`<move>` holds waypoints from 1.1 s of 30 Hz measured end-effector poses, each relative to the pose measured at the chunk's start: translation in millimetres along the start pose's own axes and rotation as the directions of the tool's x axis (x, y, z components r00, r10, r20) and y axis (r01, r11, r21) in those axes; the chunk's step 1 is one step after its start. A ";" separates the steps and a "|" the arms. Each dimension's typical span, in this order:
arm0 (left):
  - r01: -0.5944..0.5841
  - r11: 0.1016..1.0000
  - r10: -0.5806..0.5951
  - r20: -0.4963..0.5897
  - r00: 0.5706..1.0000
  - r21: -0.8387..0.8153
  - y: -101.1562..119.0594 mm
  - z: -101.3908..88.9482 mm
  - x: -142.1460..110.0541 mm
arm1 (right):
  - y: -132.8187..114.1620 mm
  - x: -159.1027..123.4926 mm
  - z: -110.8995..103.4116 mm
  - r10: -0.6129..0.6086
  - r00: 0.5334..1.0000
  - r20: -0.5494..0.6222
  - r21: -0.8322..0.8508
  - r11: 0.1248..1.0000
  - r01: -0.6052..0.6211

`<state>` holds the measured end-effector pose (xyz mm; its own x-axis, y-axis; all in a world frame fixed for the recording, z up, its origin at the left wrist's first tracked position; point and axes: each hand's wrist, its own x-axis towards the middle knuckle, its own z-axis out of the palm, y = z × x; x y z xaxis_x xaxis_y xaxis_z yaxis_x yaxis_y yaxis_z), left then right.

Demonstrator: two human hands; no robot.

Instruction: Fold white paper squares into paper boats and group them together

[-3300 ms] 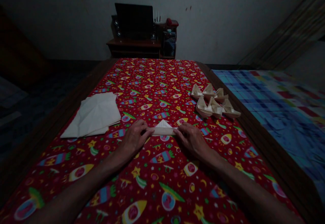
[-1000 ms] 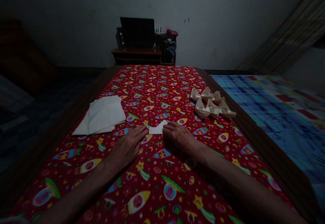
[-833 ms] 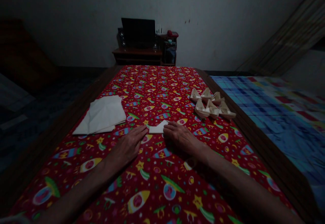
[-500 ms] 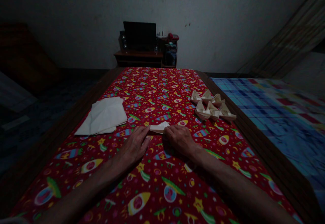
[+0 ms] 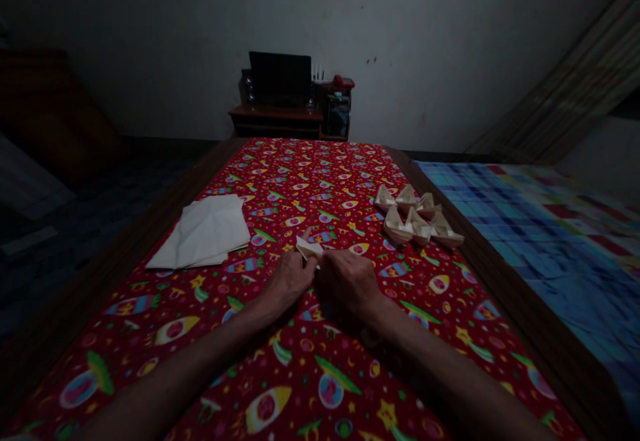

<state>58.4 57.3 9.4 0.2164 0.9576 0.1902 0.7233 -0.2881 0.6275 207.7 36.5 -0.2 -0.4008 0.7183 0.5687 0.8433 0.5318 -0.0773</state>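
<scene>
A small folded piece of white paper [image 5: 309, 248] is raised just off the red patterned cloth [image 5: 320, 334] in the middle of the table. My left hand [image 5: 291, 276] pinches its left side, fingers closed. My right hand [image 5: 347, 278] grips its right side, fingers curled over it. The two hands touch each other around the paper, and most of it is hidden by them.
A stack of white paper sheets [image 5: 203, 231] lies to the left. Several folded paper boats [image 5: 417, 218] sit in a cluster at the right, near the wooden table edge [image 5: 505, 281]. A blue checked mat [image 5: 540, 228] lies beyond. A dark cabinet with a monitor [image 5: 281, 84] stands against the far wall.
The paper lay flat under my spread hands; both hands have now closed on it, drawn together and lifted it. It was a wider triangle earlier and is now folded smaller.
</scene>
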 end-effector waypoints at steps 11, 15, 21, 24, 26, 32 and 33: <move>-0.323 0.946 0.323 -0.115 0.939 0.020 -20.8 -5.0 -1.9 | 18.6 0.8 -4.5 0.155 0.986 0.059 -0.053 0.987 -0.152; -0.356 0.931 0.363 -0.101 0.926 0.075 -23.9 -10.4 -2.6 | 18.3 -3.3 -1.9 0.186 0.980 0.067 0.152 0.969 -0.194; -0.304 0.952 0.306 -0.072 0.949 0.041 -14.4 -16.3 1.7 | 7.5 6.7 -5.9 0.442 0.893 0.087 0.534 0.736 -0.416; -0.219 0.973 0.222 0.024 0.975 -0.079 -11.4 -19.6 3.0 | 8.0 7.8 -5.9 0.414 0.903 0.115 0.551 0.729 -0.405; -0.155 0.976 0.163 0.041 0.986 -0.151 -10.7 -21.0 3.1 | 9.7 6.2 -4.2 0.351 0.925 0.148 0.534 0.759 -0.373; -0.107 0.970 0.088 -0.092 0.992 -0.219 -12.0 -19.1 6.1 | 11.4 6.0 2.8 0.291 0.933 0.212 0.677 0.644 -0.355; -0.117 0.969 0.095 -0.106 0.990 -0.218 -13.4 -18.0 6.3 | 11.1 6.4 3.8 0.303 0.930 0.208 0.702 0.616 -0.358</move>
<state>38.3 67.2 15.8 0.2135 0.9202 0.3282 0.5328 -0.3912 0.7504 213.2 48.7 -0.6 -0.1912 0.9224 0.3355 0.4113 0.3857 -0.8259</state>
